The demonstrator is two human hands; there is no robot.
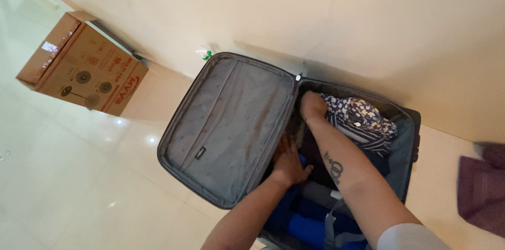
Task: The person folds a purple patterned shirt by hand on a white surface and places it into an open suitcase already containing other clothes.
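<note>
My left hand (290, 161) presses flat and spread on dark clothes near the suitcase (410, 139) hinge. Farther in, my right hand (312, 105) curls closed (what it grips, I cannot tell) touching the floral bundle (363, 118), blue-white, lying rightward toward the far wall.

The glossy pale tiled floor (79, 187) carries an open grey suitcase (226, 129), a cardboard box (87, 68) and maroon cloth (484, 187).

One open suitcase (231, 124) under both hands; one cardboard box (84, 66) far left; one purple cloth (481, 187) far right.
</note>
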